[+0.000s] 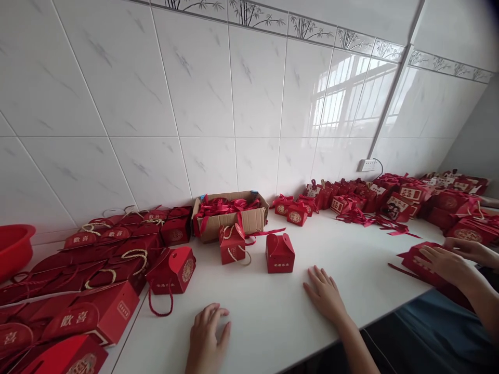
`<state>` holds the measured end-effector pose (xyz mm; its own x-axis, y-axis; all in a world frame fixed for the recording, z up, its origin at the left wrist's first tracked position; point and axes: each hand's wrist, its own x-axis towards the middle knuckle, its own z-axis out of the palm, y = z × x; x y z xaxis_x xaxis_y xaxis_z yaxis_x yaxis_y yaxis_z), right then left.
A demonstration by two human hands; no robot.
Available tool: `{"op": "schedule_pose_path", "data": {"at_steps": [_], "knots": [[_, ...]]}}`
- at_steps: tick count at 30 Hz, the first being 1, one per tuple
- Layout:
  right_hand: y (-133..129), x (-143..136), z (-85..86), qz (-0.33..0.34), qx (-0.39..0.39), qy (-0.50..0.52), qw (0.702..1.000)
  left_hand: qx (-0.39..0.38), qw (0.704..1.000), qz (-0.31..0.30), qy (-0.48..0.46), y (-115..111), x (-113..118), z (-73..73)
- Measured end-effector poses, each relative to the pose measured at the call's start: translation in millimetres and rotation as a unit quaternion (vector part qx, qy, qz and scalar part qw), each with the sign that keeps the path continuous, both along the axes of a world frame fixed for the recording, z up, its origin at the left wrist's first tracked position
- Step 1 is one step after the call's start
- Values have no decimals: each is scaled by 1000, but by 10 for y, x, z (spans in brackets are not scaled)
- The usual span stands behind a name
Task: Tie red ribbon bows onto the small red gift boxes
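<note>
My left hand (pixel 208 335) rests on the white tabletop (pixel 268 311) with its fingers loosely curved and thumb apart, holding nothing. Flat on the same surface, my right hand (pixel 325 295) has its fingers spread and is also without anything in it. Just beyond the hands stands a small red gift box (pixel 280 253), folded up, with gold print and no cord showing. To its left is another red gift box (pixel 233 244) with a pale twisted cord handle. A larger red box (pixel 171 271) with a dark red cord handle sits left of that, apart from my left hand.
Many red boxes (pixel 111 270) crowd the left side, near a red basin (pixel 14 249). A cardboard carton (pixel 218 226) of red ribbons stands by the tiled wall. More boxes (pixel 401 205) line the back right. Another person's hands (pixel 448 265) press on a red folded box (pixel 423 259).
</note>
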<state>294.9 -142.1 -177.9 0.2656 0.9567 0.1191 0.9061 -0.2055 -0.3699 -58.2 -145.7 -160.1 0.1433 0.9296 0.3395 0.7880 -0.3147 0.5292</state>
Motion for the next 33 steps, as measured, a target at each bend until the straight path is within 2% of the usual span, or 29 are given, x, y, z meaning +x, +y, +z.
{"op": "schedule_pose_path", "data": {"at_steps": [10,28,30,33], "knots": [[-45,22,4,3,43,47,998,-8,1000,1,2,3,14,15],[-42,53,-33,10,73,70,995,-4,1000,3,-12,2,14,10],[-37,55,-35,10,75,71,995,-14,1000,6,-26,18,28,66],[-24,58,-31,7,72,73,995,-49,996,-31,-73,-18,9,268]]}}
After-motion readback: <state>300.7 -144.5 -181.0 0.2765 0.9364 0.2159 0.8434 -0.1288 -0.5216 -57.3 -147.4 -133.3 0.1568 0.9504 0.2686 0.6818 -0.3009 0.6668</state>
